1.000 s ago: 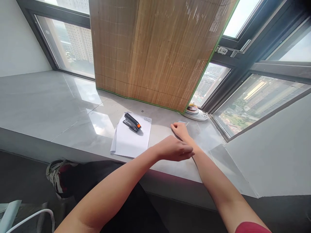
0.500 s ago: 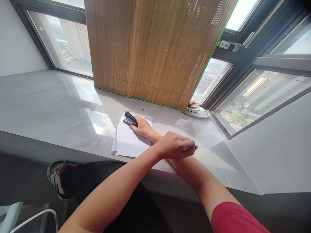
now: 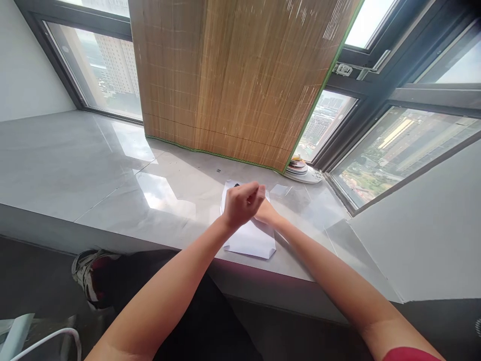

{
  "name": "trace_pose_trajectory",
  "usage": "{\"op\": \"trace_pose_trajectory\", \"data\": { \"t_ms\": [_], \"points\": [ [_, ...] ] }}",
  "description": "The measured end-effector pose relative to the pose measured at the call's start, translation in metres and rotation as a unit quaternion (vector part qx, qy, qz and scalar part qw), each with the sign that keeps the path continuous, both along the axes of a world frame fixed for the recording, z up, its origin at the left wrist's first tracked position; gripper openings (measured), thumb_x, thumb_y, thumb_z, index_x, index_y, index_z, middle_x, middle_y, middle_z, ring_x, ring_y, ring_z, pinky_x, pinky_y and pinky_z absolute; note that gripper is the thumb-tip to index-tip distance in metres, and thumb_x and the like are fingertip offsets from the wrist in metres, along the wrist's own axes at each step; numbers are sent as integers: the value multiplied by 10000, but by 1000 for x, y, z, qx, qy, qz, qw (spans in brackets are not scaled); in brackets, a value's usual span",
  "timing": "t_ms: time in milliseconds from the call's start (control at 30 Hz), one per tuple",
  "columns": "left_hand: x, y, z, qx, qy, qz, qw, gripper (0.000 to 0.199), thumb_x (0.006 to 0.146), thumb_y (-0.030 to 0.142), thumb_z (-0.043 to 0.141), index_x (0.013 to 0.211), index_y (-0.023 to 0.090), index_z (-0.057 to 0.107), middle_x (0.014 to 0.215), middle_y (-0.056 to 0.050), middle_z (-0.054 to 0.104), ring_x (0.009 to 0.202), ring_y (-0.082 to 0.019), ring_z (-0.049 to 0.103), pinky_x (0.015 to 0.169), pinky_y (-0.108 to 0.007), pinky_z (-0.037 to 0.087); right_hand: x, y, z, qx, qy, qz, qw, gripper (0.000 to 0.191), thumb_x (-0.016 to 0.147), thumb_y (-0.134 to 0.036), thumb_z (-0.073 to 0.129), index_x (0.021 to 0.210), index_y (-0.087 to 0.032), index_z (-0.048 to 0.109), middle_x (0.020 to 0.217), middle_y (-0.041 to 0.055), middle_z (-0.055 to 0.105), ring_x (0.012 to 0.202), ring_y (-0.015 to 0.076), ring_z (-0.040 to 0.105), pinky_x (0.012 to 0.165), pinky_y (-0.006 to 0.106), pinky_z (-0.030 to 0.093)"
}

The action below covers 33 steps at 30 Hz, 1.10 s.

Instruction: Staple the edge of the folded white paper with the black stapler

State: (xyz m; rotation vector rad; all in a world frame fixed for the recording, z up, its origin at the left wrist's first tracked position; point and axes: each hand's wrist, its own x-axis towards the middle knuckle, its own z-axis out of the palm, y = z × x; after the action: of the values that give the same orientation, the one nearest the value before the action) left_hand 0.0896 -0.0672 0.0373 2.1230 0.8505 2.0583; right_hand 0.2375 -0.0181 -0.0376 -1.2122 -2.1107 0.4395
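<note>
Bright window nook, bamboo blind (image 3: 233,85) hanging at the back of a shiny gray surface (image 3: 112,175), small stack of dishes (image 3: 297,169) tucked by its lower right corner. White sheets (image 3: 250,239) lie flat near the front edge, so the surface probably carries their weight. Left hand (image 3: 243,204) is curled into a loose fist above them, nothing visible in it. Right hand (image 3: 266,212) sits low over the paper, maybe steadying it, but its fingers are hidden, so can't tell what it grips. The hands overlap in view; can't tell if they touch. Some black object (image 3: 236,185) peeks out behind the left one, mostly covered.
</note>
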Motion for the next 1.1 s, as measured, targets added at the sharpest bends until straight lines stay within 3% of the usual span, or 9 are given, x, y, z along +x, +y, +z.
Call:
{"op": "trace_pose_trajectory", "data": {
  "t_ms": [133,233,333,467,600,867,1000,1100],
  "points": [
    [-33,33,-9,-232,-57,70,968,491,1072,321,514,620,230,347,555,35,377,542,-124,339,569,-300,276,15,2,-3,2,16,-26,1000,149,879,-315,676,903,-240,550,893,18,613,801,202,541,761,356,455],
    [-59,56,-25,-410,-33,112,904,401,1034,254,535,635,230,496,587,8,516,580,-149,448,601,-301,334,14,4,-4,-1,25,-16,1000,141,878,-323,668,907,-240,558,883,16,605,805,208,548,766,355,447],
    [-74,70,-40,-535,35,81,840,128,918,157,647,847,230,723,725,-15,680,654,-179,595,667,-295,440,12,4,-4,-5,27,-6,1000,144,891,-345,673,922,-236,585,897,18,621,821,211,556,777,353,449],
    [-75,75,-51,-534,174,69,824,298,761,96,796,1017,239,848,1066,-86,747,919,-241,720,899,-318,529,15,5,-4,-13,47,-18,999,166,912,-382,694,923,-234,621,919,29,646,846,221,580,806,367,472],
    [-72,74,-50,-538,251,99,799,350,862,159,773,1188,263,848,1340,-138,666,1045,-259,734,995,-345,529,26,7,0,-22,71,3,997,108,893,-300,692,980,-236,686,1000,51,706,939,251,638,898,422,509],
    [-74,71,-47,-555,281,109,776,387,934,198,716,1297,294,812,1398,-129,640,1076,-262,714,932,-339,529,43,16,-1,-49,101,45,993,324,887,-255,716,1204,-301,764,1201,65,766,1162,321,672,1119,615,496],
    [-72,71,-48,-546,276,112,783,380,919,188,707,1268,283,823,1383,-130,652,1048,-261,716,923,-342,526,46,13,9,-87,122,55,987,452,853,-295,764,1305,-308,750,1320,68,746,1251,317,658,1163,567,472],
    [-70,71,-49,-539,223,100,806,325,916,201,687,1202,253,831,1288,-122,708,1005,-258,717,900,-340,529,55,13,18,-127,196,5,972,452,835,-356,716,1280,-279,752,1245,68,751,1171,288,661,1024,467,529]
  ]
}}
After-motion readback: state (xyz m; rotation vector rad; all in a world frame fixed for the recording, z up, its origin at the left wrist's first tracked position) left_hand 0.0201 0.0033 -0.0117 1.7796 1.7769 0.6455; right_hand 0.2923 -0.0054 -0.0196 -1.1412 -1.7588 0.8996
